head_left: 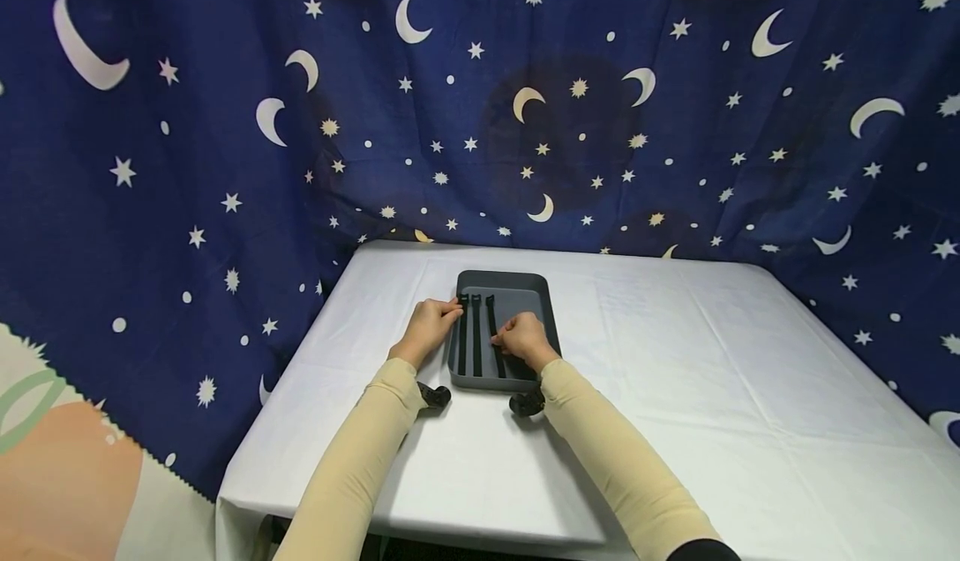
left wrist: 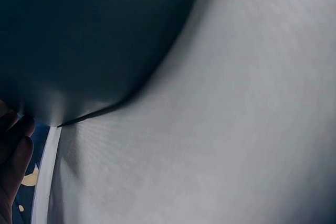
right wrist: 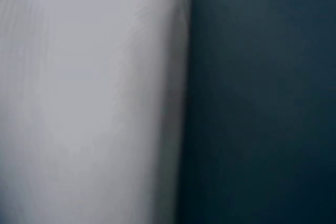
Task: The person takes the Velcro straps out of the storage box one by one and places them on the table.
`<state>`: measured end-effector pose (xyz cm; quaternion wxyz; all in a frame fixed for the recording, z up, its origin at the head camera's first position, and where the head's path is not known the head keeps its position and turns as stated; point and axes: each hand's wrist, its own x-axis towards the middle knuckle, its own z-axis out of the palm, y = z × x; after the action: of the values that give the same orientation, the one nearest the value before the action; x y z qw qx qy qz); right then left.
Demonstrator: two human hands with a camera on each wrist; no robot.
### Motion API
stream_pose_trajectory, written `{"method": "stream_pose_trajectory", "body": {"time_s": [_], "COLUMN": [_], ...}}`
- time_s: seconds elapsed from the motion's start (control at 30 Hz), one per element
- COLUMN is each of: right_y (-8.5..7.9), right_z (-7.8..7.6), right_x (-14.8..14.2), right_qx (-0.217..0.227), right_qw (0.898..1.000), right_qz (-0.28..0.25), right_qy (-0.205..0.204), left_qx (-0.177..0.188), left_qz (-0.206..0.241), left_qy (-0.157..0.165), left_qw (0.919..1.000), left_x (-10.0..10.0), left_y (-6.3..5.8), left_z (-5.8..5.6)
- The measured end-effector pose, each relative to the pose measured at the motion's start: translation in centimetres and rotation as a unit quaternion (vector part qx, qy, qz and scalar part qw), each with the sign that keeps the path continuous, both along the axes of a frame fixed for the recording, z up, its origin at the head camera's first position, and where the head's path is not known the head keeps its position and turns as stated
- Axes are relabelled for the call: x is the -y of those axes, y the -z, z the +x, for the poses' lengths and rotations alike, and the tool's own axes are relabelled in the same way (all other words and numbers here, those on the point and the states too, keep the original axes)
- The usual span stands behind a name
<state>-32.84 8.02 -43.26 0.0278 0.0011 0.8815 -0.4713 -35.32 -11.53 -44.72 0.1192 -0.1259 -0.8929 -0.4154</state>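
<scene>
Three narrow black straps (head_left: pixel 477 336), each with a wider head at the far end, lie lengthwise side by side in a dark grey tray (head_left: pixel 528 282). My left hand (head_left: pixel 429 325) grips the tray's left rim, fingertips close by the head of the leftmost strap. In the left wrist view, its fingers (left wrist: pixel 18 153) show beside the tray's outer wall (left wrist: pixel 94 40). My right hand (head_left: pixel 525 338) is over the tray's right half, thumb and fingertips pinching the rightmost strap (head_left: pixel 491 311) around its middle. That strap slants slightly. The right wrist view shows only the blurred tray wall (right wrist: pixel 257 98).
A white cloth covers the table (head_left: pixel 675 361) under the tray. Behind it and to the left hangs a dark blue curtain (head_left: pixel 480 111) with moons and stars. Black wrist devices (head_left: pixel 527 403) sit under both forearms, near the tray's front edge.
</scene>
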Motion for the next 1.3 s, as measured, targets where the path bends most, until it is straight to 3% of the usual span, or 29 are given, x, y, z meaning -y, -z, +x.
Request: {"method": "stream_pose_trajectory", "body": {"time_s": [0.23,0.47,0.73,0.93,1.3], "right_y": [-0.08,-0.25,-0.37,-0.29,-0.79], "right_z": [-0.04,-0.18,-0.21,-0.16,-0.33], "right_x": [-0.29,-0.41,-0.49,-0.75,-0.99], "right_qx": [0.002,0.004,0.005,0.0,0.004], "right_qw": [1.0,1.0,1.0,1.0,1.0], "right_qz": [0.006,0.0,-0.003,0.012,-0.013], "right_qy": [-0.001,-0.003,-0.001,-0.004,0.002], "left_qx": [0.004,-0.025,-0.008,-0.015,-0.017], "left_qz": [0.009,0.003,0.008,-0.005,-0.005], "left_qy": [0.006,0.011,0.01,0.01,0.011], "left_qw": [0.9999,0.9996,0.9999,0.9998,0.9998], "left_x": [0.11,0.19,0.07,0.06,0.06], "left_y": [0.08,0.1,0.01,-0.08,-0.1], "left_z": [-0.04,0.14,-0.04,0.07,0.1]}}
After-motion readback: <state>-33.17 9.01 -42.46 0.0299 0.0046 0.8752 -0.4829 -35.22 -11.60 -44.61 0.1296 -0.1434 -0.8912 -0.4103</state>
